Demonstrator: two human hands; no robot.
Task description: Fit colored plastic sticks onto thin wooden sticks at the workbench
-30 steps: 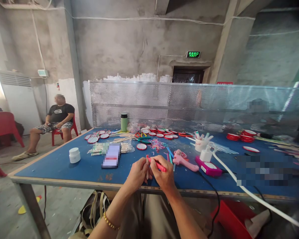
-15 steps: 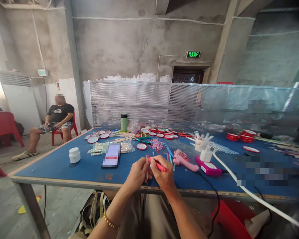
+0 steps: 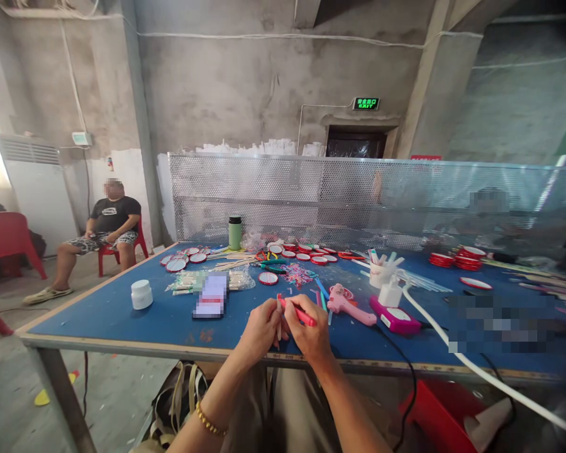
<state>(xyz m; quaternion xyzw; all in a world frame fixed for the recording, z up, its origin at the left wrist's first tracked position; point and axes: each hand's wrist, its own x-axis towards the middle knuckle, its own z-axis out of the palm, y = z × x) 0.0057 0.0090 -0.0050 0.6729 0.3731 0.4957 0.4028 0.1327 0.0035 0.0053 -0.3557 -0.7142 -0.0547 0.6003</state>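
Note:
My right hand point(image 3: 312, 330) is closed around a slim red pen-shaped tool point(image 3: 305, 316), whose exact kind I cannot make out. Close beside it, my left hand point(image 3: 258, 327) pinches a thin pale stick point(image 3: 279, 328) that points down near the table's front edge. The two hands meet at the fingertips, where the tool's front end comes to the top of the stick. Fingers partly cover both things. Just beyond them lies a heap of small pink and blue pieces point(image 3: 298, 273); a pink glue gun point(image 3: 346, 305) rests to the right.
On the blue table point(image 3: 99, 324) are a white jar point(image 3: 141, 294), a phone point(image 3: 211, 296), red-rimmed discs point(image 3: 268, 278), a green bottle point(image 3: 234, 233), a cup of sticks point(image 3: 378, 272) and a magenta box point(image 3: 396, 316). A white cable point(image 3: 441, 327) crosses the right. A person point(image 3: 113, 217) sits at left.

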